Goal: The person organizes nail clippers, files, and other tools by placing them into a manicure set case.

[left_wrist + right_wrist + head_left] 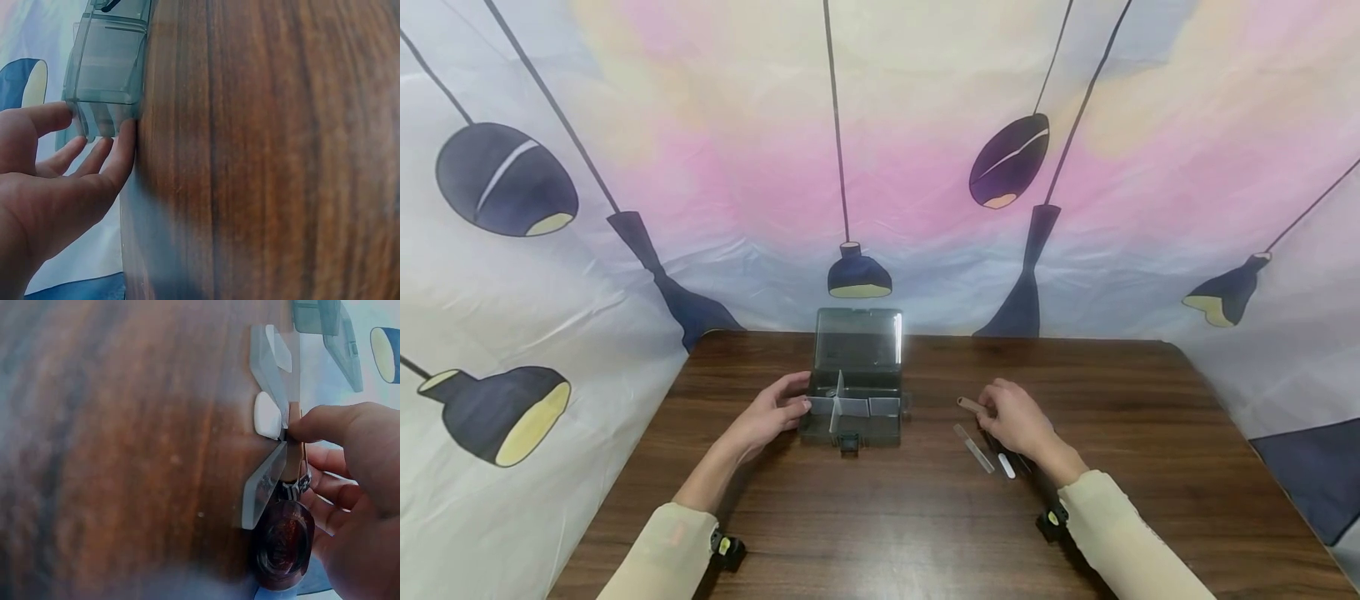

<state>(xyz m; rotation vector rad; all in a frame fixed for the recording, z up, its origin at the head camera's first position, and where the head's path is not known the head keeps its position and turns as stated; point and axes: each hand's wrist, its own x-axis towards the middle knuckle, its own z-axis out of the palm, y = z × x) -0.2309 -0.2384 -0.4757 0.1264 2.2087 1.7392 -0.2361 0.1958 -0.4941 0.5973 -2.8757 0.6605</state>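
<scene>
A grey see-through compartment box [851,429] stands with its lid [857,342] raised and thin dividers [853,407] inside. At its left end, my left hand [772,408] touches the wall with thumb and fingertips; the left wrist view shows these fingers [103,159] spread lightly against the box [109,62]. My right hand [1018,421] pinches a flat tan strip [967,404] with a hole near one end. Beneath that hand lie a clear strip [973,450] and a white-ended piece [1007,466]. In the right wrist view, a dark red, glossy rounded piece [284,544] with a metal part lies beside the fingers.
The wooden table [865,517] carries the box left of centre and the small pieces to its right. A latch [849,444] sticks out at the box's front. Behind the table hangs a cloth [760,192] printed with lamps.
</scene>
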